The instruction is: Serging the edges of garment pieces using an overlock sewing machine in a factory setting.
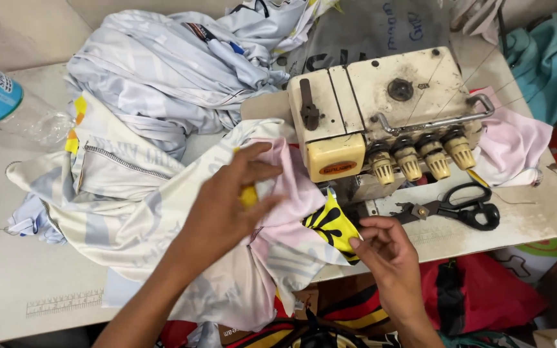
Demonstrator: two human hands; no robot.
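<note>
Left of the sewing machine (381, 116), the left hand (227, 206) presses open fingers on the pale cloth (130, 212). Just below the machine, the right hand (385, 248) pinches the cloth's yellow-and-black edge (331, 225). Black scissors (465, 206) lie further right.

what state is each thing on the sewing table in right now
left hand: pressing flat on the pale garment
right hand: pinching the yellow and black fabric piece
pale garment: bunched, fed toward the machine
overlock machine: upright, cover shut
scissors: lying closed on the table
plastic bottle: lying on its side
</note>
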